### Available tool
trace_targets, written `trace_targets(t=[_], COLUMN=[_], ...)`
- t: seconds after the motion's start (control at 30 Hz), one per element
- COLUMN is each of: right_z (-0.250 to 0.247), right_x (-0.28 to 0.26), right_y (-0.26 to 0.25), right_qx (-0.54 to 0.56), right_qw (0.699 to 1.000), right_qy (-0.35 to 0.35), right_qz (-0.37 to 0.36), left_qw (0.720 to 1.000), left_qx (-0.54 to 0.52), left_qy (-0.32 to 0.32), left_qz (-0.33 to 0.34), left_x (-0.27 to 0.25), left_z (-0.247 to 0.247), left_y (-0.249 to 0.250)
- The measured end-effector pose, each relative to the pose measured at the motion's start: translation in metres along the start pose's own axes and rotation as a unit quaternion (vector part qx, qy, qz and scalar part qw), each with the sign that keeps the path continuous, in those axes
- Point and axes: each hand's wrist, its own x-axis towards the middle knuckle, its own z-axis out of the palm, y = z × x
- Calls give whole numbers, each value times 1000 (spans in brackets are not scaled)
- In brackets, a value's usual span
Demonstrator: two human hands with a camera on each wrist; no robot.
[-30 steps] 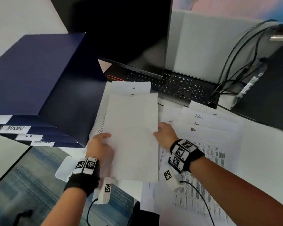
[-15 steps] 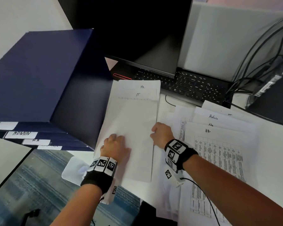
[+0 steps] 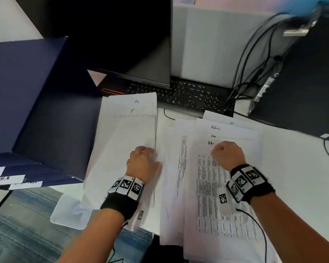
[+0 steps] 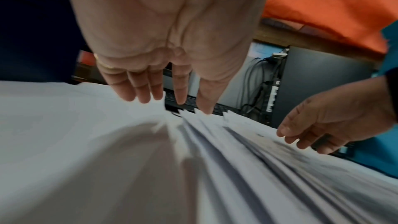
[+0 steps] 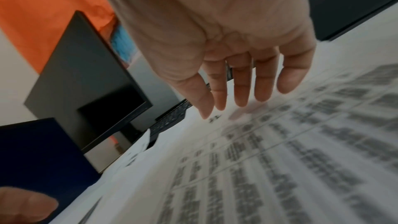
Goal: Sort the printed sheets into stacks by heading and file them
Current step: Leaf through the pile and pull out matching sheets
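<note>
Head view. The white counter [image 3: 292, 168] carries two groups of printed sheets. The left stack [image 3: 122, 141] lies beside the open navy folder [image 3: 36, 95], its far edge reaching the black keyboard [image 3: 188, 93]; handwritten headings "HR" and "IT" show on the staggered sheets at its far end. The left hand [image 3: 143, 162] rests on the near right part of this stack, knuckles up. The fanned right pile [image 3: 226, 196] lies to the right, topped by a sheet with a printed table and the heading "HR"; an "Admin" heading shows on a sheet farther back. The right hand [image 3: 227, 155] hangs over the far part of that top sheet. Near the folder's left corner lie further navy folders with white labels [image 3: 10, 180]. A dark monitor [image 3: 122, 35] stands behind the keyboard, and a black computer case [image 3: 302, 82] with cables stands at far right.

Left wrist view. The left hand's fingers [image 4: 133, 88] are extended and relaxed, tips at the paper, gripping nothing. The right hand [image 4: 327, 122] appears at right with loosely bent fingers just above the fanned sheets.

Right wrist view. The right hand's fingers [image 5: 241, 88] hang straight and relaxed, close above the table sheet [image 5: 280, 159], holding nothing; contact cannot be judged.
</note>
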Motion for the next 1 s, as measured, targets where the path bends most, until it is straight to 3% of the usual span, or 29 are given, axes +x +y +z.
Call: trace_targets(t=[0.17, 0.33, 0.43, 0.6, 0.77, 0.9, 1.0], right_z=[-15, -18, -22, -35, -41, -53, -60], right_x=[10, 7, 7, 7, 15, 8, 3], right_y=[45, 59, 67, 81, 99, 105, 110], right_qx=[-125, -131, -78, 67, 273, 349, 416], right_qw=[990, 990, 996, 995, 954, 933, 907], right_qy=[-27, -39, -32, -7, -3, 20, 6], right_qz=[57, 21, 37, 79, 126, 88, 66], left_qw=[990, 979, 981, 990, 957, 929, 939], left_qx=[-94, -157, -175, -86, -189, -297, -299], left_qy=[-65, -121, -81, -18, -2, -39, -57], left_qz=[83, 40, 33, 111, 220, 219, 160], left_x=[-1, -5, -2, -3, -7, -13, -9], left_z=[30, 55, 65, 78, 90, 84, 78], left_y=[51, 78, 80, 77, 68, 68, 67])
